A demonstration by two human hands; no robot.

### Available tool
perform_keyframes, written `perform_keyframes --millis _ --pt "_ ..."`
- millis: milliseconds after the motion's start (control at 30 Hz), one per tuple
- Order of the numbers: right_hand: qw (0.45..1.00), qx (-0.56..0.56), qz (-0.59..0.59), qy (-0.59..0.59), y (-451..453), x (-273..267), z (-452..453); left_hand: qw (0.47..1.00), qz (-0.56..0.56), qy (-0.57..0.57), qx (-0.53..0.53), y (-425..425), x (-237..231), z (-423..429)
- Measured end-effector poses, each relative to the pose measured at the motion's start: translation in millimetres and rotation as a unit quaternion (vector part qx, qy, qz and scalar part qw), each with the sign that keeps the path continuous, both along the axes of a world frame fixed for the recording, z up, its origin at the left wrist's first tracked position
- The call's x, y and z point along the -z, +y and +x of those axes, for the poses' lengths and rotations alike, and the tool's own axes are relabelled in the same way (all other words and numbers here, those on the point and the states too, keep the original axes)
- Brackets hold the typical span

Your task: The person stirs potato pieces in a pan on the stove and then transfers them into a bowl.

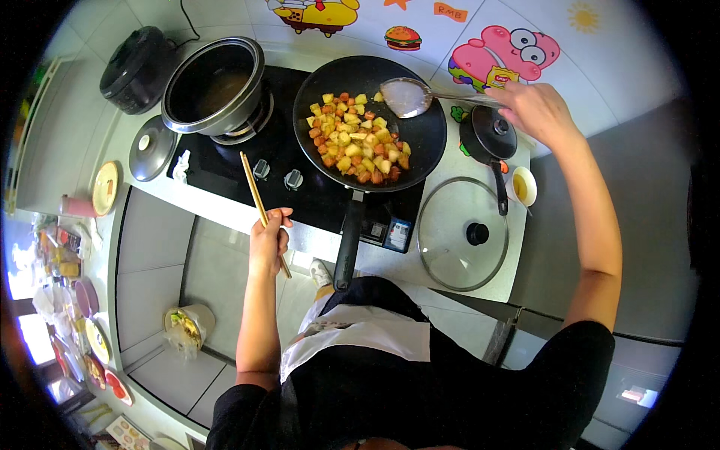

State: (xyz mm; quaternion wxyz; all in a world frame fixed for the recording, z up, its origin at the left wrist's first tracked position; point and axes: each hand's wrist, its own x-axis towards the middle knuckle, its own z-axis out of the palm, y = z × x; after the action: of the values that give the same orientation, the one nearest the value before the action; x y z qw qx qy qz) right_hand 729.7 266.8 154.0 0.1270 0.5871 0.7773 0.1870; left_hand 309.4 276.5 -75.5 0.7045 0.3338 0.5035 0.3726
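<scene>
My right hand (534, 109) is closed around the handle of a metal spatula (406, 97), whose blade lies over the upper right of a black frying pan (422, 149). Diced yellow food (353, 150), looking like potato, is mixed with orange-brown sausage-like pieces (326, 147) in the pan. Its long black handle points toward my body. Below the hob's front edge, my left hand (271, 239) grips a pair of wooden chopsticks (253, 188), with their upper ends over the black hob (225, 179). The chopsticks are apart from the pan.
A metal pot (256, 62) stands on the left burner, beside a pot lid (154, 149) and a black appliance (132, 73). Right of the pan are a glass lid (450, 247), a small lidded saucepan (478, 126) and a bowl of yellowish liquid (524, 185). A bin (203, 320) stands on the floor.
</scene>
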Motion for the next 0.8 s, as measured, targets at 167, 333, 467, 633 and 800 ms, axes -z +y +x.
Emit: perform_keyframes --millis 167,333,467,633,800 --pt "0.993 0.078 -0.083 -0.016 21 4 9 1.0 -0.008 0.012 -0.01 -2 5 -3" --pt "0.953 0.169 -0.215 0.135 33 3 23 0.999 -0.022 0.0 -0.028 -9 13 -13" --pt "0.846 0.244 -0.351 0.317 31 34 53 0.999 -0.031 -0.003 -0.04 -14 13 -17" --pt "0.707 0.289 -0.362 0.534 17 98 61 0.998 -0.041 0.009 -0.053 -18 9 -21" --pt "0.689 0.269 -0.322 0.591 18 155 22 0.997 -0.04 0.005 -0.059 -20 9 -24"
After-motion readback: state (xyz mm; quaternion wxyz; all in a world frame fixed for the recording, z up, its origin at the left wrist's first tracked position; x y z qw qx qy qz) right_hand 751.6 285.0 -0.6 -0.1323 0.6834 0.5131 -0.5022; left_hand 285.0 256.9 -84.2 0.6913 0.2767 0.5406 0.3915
